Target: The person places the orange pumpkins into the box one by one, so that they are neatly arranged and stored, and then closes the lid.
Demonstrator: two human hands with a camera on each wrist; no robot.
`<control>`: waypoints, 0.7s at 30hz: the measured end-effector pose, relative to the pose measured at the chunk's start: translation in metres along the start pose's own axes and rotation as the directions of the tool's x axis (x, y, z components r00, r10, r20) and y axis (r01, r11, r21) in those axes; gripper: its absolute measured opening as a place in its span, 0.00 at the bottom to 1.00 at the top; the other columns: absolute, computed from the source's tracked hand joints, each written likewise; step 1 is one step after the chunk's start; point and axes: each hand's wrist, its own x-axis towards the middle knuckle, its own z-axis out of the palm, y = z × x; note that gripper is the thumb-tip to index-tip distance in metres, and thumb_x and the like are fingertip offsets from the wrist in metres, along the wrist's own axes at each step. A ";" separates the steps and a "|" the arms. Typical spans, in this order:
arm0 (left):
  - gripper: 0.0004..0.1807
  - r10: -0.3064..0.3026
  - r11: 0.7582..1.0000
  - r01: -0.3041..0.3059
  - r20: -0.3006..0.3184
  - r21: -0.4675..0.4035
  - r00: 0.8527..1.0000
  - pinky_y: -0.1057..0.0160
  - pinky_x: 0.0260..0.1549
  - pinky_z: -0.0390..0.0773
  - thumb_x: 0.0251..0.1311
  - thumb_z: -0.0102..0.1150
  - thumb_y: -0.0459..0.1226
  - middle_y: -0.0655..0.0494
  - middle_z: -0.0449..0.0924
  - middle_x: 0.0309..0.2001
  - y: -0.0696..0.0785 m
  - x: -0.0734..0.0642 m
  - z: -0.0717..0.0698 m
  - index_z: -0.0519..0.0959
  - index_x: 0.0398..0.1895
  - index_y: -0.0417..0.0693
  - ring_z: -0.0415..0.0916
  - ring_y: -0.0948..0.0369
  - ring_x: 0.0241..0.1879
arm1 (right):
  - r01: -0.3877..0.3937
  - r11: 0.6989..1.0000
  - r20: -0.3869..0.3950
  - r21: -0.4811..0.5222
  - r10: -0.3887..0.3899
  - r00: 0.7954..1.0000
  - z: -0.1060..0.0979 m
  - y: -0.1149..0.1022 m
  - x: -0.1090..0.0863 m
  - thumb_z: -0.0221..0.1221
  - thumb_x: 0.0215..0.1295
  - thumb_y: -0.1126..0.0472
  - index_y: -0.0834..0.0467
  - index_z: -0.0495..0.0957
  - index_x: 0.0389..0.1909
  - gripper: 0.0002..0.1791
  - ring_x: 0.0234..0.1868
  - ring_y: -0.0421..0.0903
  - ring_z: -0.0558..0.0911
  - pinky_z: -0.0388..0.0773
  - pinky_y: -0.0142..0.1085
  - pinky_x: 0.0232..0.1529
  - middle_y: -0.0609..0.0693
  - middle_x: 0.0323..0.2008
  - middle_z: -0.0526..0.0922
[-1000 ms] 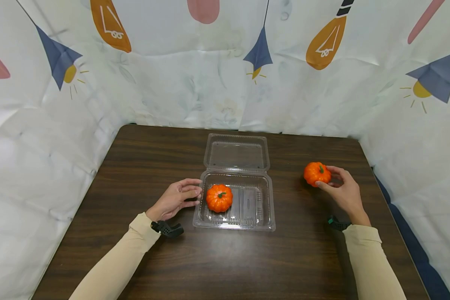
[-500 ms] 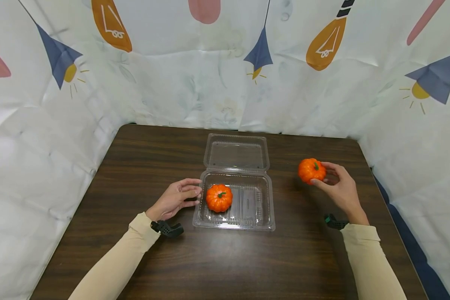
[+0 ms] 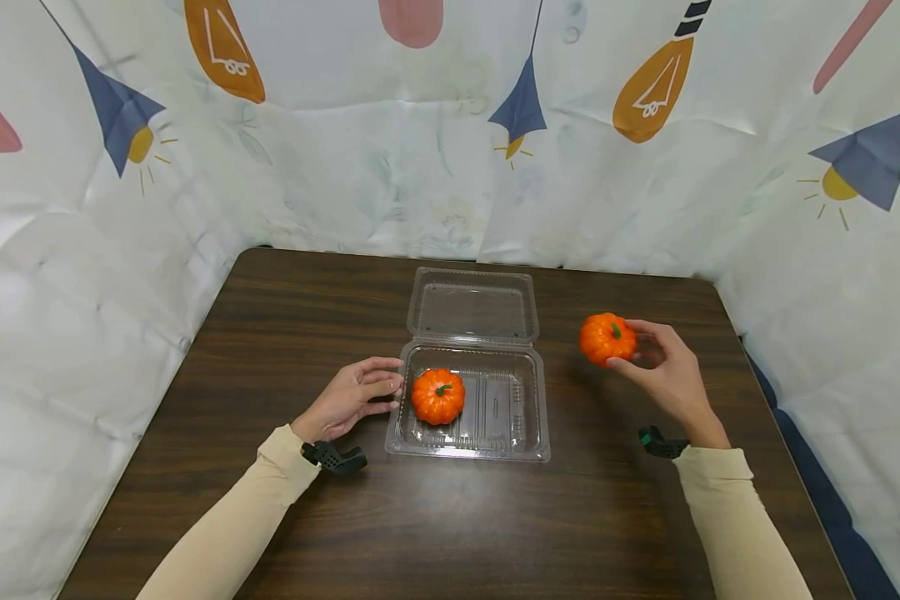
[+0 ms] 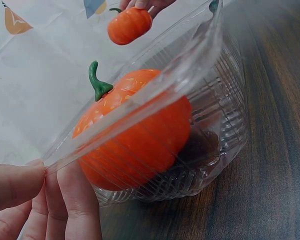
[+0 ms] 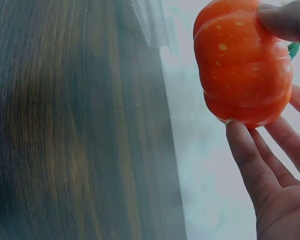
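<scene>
My right hand holds a small orange pumpkin with a green stem between thumb and fingers, raised over the table to the right of the box; the right wrist view shows the same pumpkin up close. A clear plastic clamshell box stands in the middle with its lid laid back. Inside its left half sits a second orange pumpkin, stem up. My left hand pinches the box's left rim; in the left wrist view, thumb and fingers meet at that edge.
A dark wood-grain table bears everything. White fabric printed with lamps and bulbs hangs behind it and along both sides. Dark blue cloth shows beyond the right edge. Each wrist wears a black strap.
My right hand has carried its pumpkin left and slightly away from me, nearer to the box. The left hand, the box and the pumpkin inside have stayed in place.
</scene>
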 end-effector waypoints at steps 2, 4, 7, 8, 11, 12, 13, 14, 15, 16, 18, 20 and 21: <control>0.32 0.000 1.000 0.000 0.000 0.002 1.000 0.61 0.50 0.89 0.72 0.61 0.34 0.59 0.83 0.50 0.000 0.000 0.000 0.63 0.75 0.37 0.84 0.64 0.47 | 0.019 1.000 0.001 -0.004 -0.019 1.000 0.002 -0.002 0.001 0.76 0.57 0.64 0.56 0.75 0.68 0.36 0.51 0.24 0.76 0.77 0.12 0.49 0.55 0.61 0.76; 0.32 0.000 1.000 0.000 0.000 0.005 1.000 0.61 0.50 0.89 0.72 0.61 0.34 0.59 0.83 0.50 0.000 0.000 0.000 0.62 0.75 0.37 0.84 0.64 0.48 | 0.032 0.999 0.004 -0.005 -0.032 0.999 0.003 -0.004 0.001 0.76 0.56 0.65 0.56 0.75 0.67 0.36 0.53 0.24 0.75 0.76 0.12 0.50 0.56 0.61 0.76; 0.32 0.001 1.000 -0.001 -0.001 0.007 1.000 0.61 0.50 0.89 0.72 0.61 0.34 0.60 0.83 0.50 0.000 0.000 -0.001 0.62 0.75 0.37 0.84 0.64 0.48 | 0.044 0.999 0.011 0.005 -0.044 0.999 0.005 -0.009 0.002 0.76 0.56 0.65 0.56 0.76 0.67 0.36 0.54 0.25 0.75 0.76 0.12 0.51 0.55 0.61 0.77; 0.32 0.001 1.000 -0.001 -0.002 0.007 1.000 0.61 0.50 0.89 0.72 0.61 0.34 0.60 0.83 0.50 -0.001 0.000 -0.001 0.62 0.75 0.37 0.84 0.64 0.47 | 0.048 0.999 0.014 0.005 -0.048 0.999 0.006 -0.010 0.002 0.76 0.56 0.65 0.56 0.76 0.67 0.36 0.54 0.25 0.74 0.76 0.12 0.52 0.55 0.61 0.76; 0.32 0.000 1.000 0.000 -0.003 0.005 1.000 0.61 0.50 0.89 0.72 0.61 0.33 0.60 0.83 0.49 -0.001 0.000 0.000 0.63 0.75 0.37 0.84 0.64 0.47 | 0.054 0.999 0.024 -0.001 -0.054 0.998 0.007 -0.012 0.002 0.76 0.56 0.65 0.55 0.76 0.67 0.36 0.54 0.24 0.74 0.76 0.12 0.52 0.55 0.61 0.76; 0.32 0.000 1.000 0.000 -0.003 0.004 1.000 0.61 0.50 0.89 0.72 0.60 0.33 0.60 0.83 0.49 -0.001 0.000 0.000 0.63 0.75 0.37 0.84 0.64 0.47 | 0.056 0.998 0.026 -0.004 -0.056 0.998 0.008 -0.012 0.003 0.76 0.56 0.65 0.55 0.76 0.67 0.37 0.54 0.24 0.74 0.76 0.13 0.52 0.55 0.62 0.76; 0.31 -0.001 1.000 0.001 -0.003 0.003 1.000 0.61 0.51 0.89 0.72 0.60 0.33 0.60 0.83 0.49 -0.001 0.000 0.000 0.63 0.75 0.37 0.84 0.64 0.47 | 0.058 0.998 0.029 -0.009 -0.058 0.998 0.008 -0.012 0.003 0.76 0.56 0.65 0.55 0.76 0.67 0.37 0.55 0.24 0.73 0.76 0.12 0.52 0.56 0.62 0.76; 0.31 0.000 1.000 0.000 -0.003 0.003 1.000 0.60 0.51 0.89 0.72 0.60 0.33 0.60 0.83 0.49 -0.001 0.000 0.000 0.63 0.75 0.37 0.84 0.64 0.47 | 0.058 0.998 0.031 -0.010 -0.057 0.998 0.009 -0.013 0.003 0.77 0.55 0.65 0.55 0.76 0.67 0.37 0.55 0.24 0.73 0.76 0.13 0.52 0.55 0.62 0.76; 0.31 0.000 1.000 0.000 -0.002 0.003 1.000 0.60 0.51 0.89 0.72 0.60 0.33 0.60 0.83 0.49 -0.001 0.000 0.000 0.63 0.75 0.37 0.84 0.64 0.47 | 0.058 0.998 0.033 -0.010 -0.058 0.998 0.009 -0.013 0.003 0.77 0.55 0.65 0.55 0.76 0.67 0.37 0.55 0.24 0.73 0.76 0.13 0.52 0.56 0.62 0.76; 0.31 0.001 1.000 -0.001 -0.002 0.004 1.000 0.60 0.51 0.89 0.72 0.60 0.33 0.60 0.83 0.49 -0.001 -0.001 0.000 0.63 0.75 0.37 0.84 0.64 0.47 | 0.058 0.998 0.035 -0.009 -0.058 0.998 0.010 -0.014 0.003 0.77 0.55 0.65 0.55 0.76 0.67 0.37 0.55 0.24 0.73 0.76 0.13 0.52 0.56 0.62 0.76; 0.31 0.003 1.000 -0.003 0.000 0.004 1.000 0.60 0.51 0.89 0.72 0.60 0.33 0.60 0.83 0.49 -0.001 -0.001 0.000 0.62 0.75 0.37 0.84 0.64 0.47 | 0.056 0.998 0.038 -0.005 -0.056 0.998 0.010 -0.016 0.003 0.77 0.55 0.64 0.55 0.76 0.67 0.37 0.55 0.25 0.73 0.76 0.13 0.52 0.55 0.62 0.76; 0.31 0.005 1.000 -0.005 0.001 0.004 1.000 0.60 0.51 0.89 0.73 0.60 0.33 0.60 0.83 0.49 -0.001 -0.001 0.000 0.62 0.75 0.37 0.84 0.64 0.47 | 0.055 0.998 0.042 -0.001 -0.055 0.998 0.011 -0.018 0.003 0.77 0.56 0.64 0.54 0.76 0.67 0.36 0.55 0.25 0.74 0.76 0.13 0.53 0.54 0.62 0.76; 0.31 0.005 1.000 -0.005 0.001 0.004 1.000 0.61 0.51 0.89 0.73 0.60 0.33 0.60 0.83 0.49 -0.001 -0.001 0.000 0.62 0.75 0.37 0.84 0.64 0.47 | 0.056 0.998 0.044 -0.001 -0.056 0.997 0.011 -0.019 0.003 0.77 0.56 0.64 0.55 0.76 0.67 0.36 0.55 0.25 0.73 0.76 0.13 0.53 0.54 0.62 0.76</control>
